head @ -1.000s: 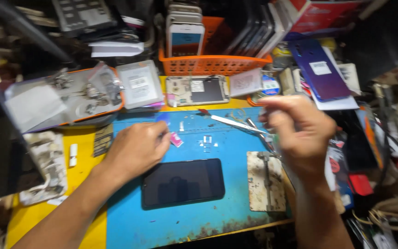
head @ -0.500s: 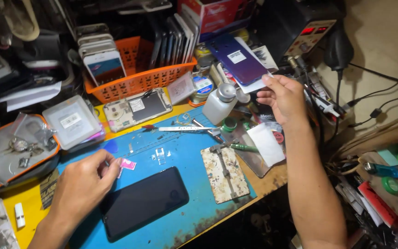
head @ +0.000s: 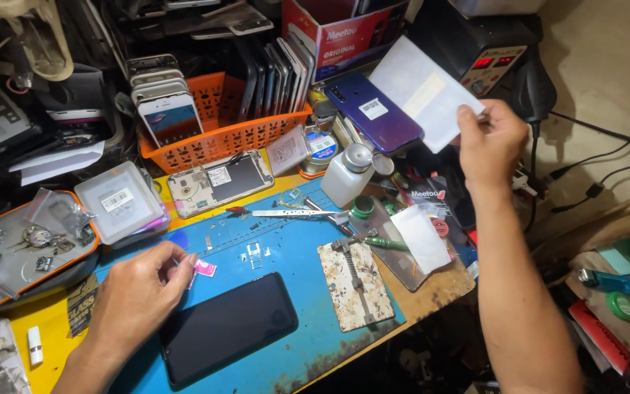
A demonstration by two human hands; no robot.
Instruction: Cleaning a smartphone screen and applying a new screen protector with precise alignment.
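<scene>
My left hand (head: 136, 295) rests on the blue work mat (head: 286, 252) and pinches a small pink tab (head: 204, 268) between thumb and forefinger. A black phone screen (head: 229, 327) lies face up on the mat just right of that hand. My right hand (head: 491, 144) is raised above the bench's right side, gripping a white flat paper packet (head: 423, 91) by its lower corner. Below it a purple phone back (head: 375, 111) leans against clutter.
An orange basket (head: 220, 142) holds several upright phones. An opened phone (head: 220, 182) lies in front of it, with tweezers (head: 293, 213), a white bottle (head: 348, 175), a rusty metal jig (head: 355, 284) and a parts tray (head: 30, 244). A power unit (head: 490, 55) stands at the back right.
My right hand has risen from the bench's right side, lifting the white packet up. The view has swung right. My left hand stays on the mat with the pink tab.
</scene>
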